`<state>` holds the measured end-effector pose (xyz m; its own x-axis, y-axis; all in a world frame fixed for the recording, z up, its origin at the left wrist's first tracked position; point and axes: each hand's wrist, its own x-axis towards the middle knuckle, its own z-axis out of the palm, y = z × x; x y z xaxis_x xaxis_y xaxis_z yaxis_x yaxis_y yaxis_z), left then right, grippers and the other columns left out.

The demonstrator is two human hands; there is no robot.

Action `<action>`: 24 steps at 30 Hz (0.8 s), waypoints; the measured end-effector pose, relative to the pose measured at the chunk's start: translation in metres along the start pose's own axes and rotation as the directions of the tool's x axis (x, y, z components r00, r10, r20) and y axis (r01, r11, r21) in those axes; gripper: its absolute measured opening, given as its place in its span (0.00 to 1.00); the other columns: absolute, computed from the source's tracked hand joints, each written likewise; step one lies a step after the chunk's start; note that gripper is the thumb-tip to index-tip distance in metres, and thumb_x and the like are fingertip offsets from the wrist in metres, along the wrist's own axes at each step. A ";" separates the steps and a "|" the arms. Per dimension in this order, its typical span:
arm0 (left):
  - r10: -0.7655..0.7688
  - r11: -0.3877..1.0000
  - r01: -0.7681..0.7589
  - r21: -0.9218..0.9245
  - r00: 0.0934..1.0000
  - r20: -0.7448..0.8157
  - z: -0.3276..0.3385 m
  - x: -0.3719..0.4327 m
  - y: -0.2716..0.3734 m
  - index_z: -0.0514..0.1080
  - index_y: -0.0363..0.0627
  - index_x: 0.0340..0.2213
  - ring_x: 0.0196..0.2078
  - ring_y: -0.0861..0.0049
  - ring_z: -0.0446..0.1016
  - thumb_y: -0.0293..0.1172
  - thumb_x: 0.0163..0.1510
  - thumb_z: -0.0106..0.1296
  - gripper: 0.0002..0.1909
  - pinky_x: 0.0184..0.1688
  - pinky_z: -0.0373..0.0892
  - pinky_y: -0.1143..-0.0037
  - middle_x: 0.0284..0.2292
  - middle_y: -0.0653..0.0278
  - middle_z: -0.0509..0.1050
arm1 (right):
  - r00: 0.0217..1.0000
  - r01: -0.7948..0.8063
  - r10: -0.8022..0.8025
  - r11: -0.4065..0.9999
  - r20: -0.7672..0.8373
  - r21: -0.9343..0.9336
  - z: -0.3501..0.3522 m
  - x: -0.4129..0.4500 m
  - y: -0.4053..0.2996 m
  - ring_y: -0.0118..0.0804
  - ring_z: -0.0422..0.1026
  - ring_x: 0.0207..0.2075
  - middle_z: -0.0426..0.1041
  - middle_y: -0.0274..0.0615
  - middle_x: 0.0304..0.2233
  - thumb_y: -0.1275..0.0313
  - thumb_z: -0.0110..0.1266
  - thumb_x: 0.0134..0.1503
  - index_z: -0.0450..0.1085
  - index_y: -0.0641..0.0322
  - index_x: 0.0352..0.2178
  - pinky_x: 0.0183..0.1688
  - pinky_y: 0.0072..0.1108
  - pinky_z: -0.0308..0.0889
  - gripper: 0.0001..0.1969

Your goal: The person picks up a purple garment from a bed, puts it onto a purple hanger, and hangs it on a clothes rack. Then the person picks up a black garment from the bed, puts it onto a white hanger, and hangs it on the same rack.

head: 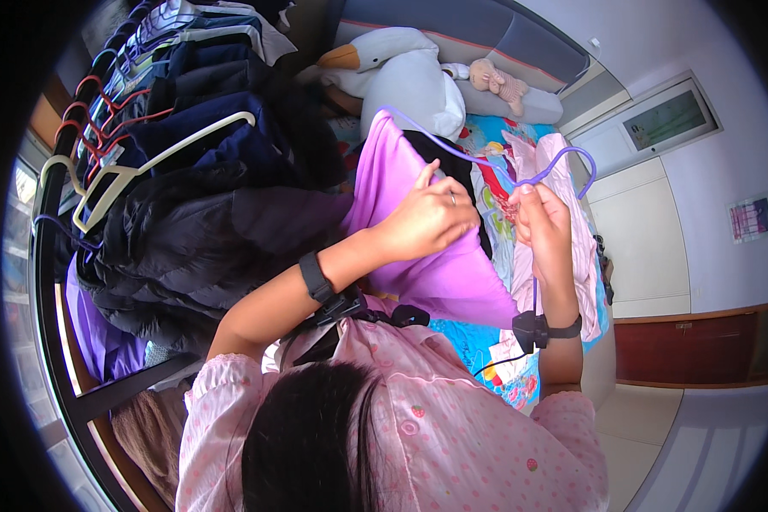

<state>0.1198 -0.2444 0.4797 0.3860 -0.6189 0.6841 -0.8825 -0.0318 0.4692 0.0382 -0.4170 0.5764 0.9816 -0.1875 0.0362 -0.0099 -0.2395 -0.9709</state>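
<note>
A purple clothes hanger [451,146] is pinched in my right hand [544,221] at the base of its hook, thumb and fingers closed around it. The hook points to the right. Over the hanger's far end hangs a lilac garment [384,166], which spreads down across the space before my chest. My left hand [432,217] lies on this cloth with its index finger raised and the other fingers bent. Its palm is hidden, so whether it grips the cloth does not show.
Along the left runs a black clothes rack [50,249] with dark jackets [185,237] and an uncovered cream hanger [112,192]. Ahead, a bed with a floral sheet [480,125] bears a goose plush toy [406,83], a small plush toy [499,83] and pink clothing [553,249].
</note>
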 end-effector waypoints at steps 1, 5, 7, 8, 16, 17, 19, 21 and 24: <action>-0.004 1.000 0.004 0.005 1.000 -0.001 -0.001 -0.001 -0.001 0.75 0.47 0.30 0.43 0.74 0.70 0.28 0.48 0.54 0.05 0.61 0.49 0.51 0.31 0.70 0.74 | 1.000 -0.003 0.004 0.999 -0.024 0.043 0.001 0.002 -0.001 0.12 0.48 0.13 0.52 0.20 0.13 0.66 0.45 0.63 0.68 0.64 0.28 0.15 0.12 0.43 0.13; 0.262 0.949 -0.270 0.162 0.963 0.067 -0.006 -0.004 -0.014 0.74 0.46 0.30 0.43 0.73 0.70 0.26 0.46 0.53 0.06 0.60 0.53 0.54 0.30 0.69 0.73 | 0.999 -0.035 0.034 0.997 0.022 0.068 0.010 0.006 0.001 0.12 0.48 0.13 0.53 0.21 0.14 0.66 0.44 0.63 0.67 0.64 0.30 0.15 0.12 0.43 0.12; 0.170 0.985 -0.169 0.022 0.985 -0.021 -0.009 -0.008 -0.017 0.73 0.44 0.30 0.42 0.71 0.70 0.26 0.45 0.54 0.07 0.58 0.57 0.60 0.30 0.66 0.72 | 1.000 -0.028 0.027 0.997 0.016 0.070 0.006 0.006 0.000 0.12 0.48 0.13 0.52 0.21 0.14 0.67 0.44 0.63 0.67 0.64 0.31 0.15 0.12 0.43 0.12; 0.171 0.983 -0.161 0.089 0.979 -0.116 -0.013 -0.011 -0.021 0.72 0.45 0.31 0.40 0.65 0.70 0.26 0.47 0.52 0.06 0.53 0.61 0.63 0.31 0.62 0.72 | 1.000 -0.019 0.019 0.997 0.007 0.074 0.004 0.005 -0.001 0.12 0.48 0.13 0.52 0.21 0.15 0.67 0.44 0.63 0.67 0.65 0.31 0.15 0.12 0.43 0.11; -0.378 0.871 0.482 0.096 0.781 -0.497 -0.021 -0.022 -0.064 0.58 0.32 0.47 0.51 0.51 0.62 0.28 0.46 0.57 0.29 0.54 0.59 0.65 0.47 0.45 0.60 | 0.999 -0.017 0.013 0.996 0.044 0.086 0.006 -0.009 -0.019 0.13 0.47 0.14 0.51 0.21 0.15 0.68 0.45 0.63 0.67 0.66 0.31 0.16 0.13 0.43 0.11; -0.361 0.878 0.473 0.070 0.753 -0.550 -0.020 -0.020 -0.069 0.57 0.30 0.46 0.52 0.51 0.61 0.29 0.46 0.57 0.29 0.55 0.59 0.65 0.48 0.43 0.61 | 0.998 0.001 -0.003 0.999 0.055 0.053 0.006 -0.011 -0.020 0.13 0.47 0.14 0.51 0.21 0.15 0.68 0.45 0.63 0.68 0.66 0.31 0.16 0.13 0.43 0.11; -0.411 0.874 0.485 -0.027 0.708 -0.574 -0.019 -0.017 -0.073 0.59 0.32 0.45 0.48 0.49 0.66 0.31 0.50 0.54 0.24 0.50 0.63 0.64 0.44 0.40 0.66 | 0.998 0.012 -0.013 1.000 0.063 0.021 0.004 -0.015 -0.023 0.12 0.47 0.14 0.51 0.21 0.15 0.68 0.45 0.63 0.68 0.66 0.31 0.17 0.13 0.43 0.11; -0.488 0.850 0.521 -0.080 0.719 -0.496 -0.024 -0.018 -0.070 0.60 0.34 0.43 0.43 0.48 0.69 0.32 0.52 0.51 0.20 0.45 0.65 0.62 0.39 0.40 0.69 | 0.999 0.005 -0.006 1.000 0.041 0.017 0.002 -0.016 -0.028 0.12 0.47 0.14 0.51 0.21 0.15 0.68 0.44 0.63 0.68 0.65 0.30 0.17 0.12 0.42 0.11; -0.558 0.811 0.581 -0.073 0.730 -0.395 -0.036 -0.020 -0.062 0.62 0.37 0.39 0.34 0.46 0.73 0.33 0.55 0.47 0.14 0.37 0.68 0.60 0.30 0.41 0.73 | 1.000 -0.023 0.023 1.000 0.018 0.006 -0.008 -0.021 -0.031 0.12 0.47 0.15 0.51 0.20 0.15 0.69 0.44 0.63 0.68 0.65 0.31 0.17 0.12 0.41 0.10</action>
<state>0.1764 -0.2014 0.4571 0.8803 -0.1243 0.4578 -0.4719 -0.3282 0.8183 0.0165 -0.4129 0.6077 0.9843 -0.1760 0.0100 -0.0312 -0.2298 -0.9727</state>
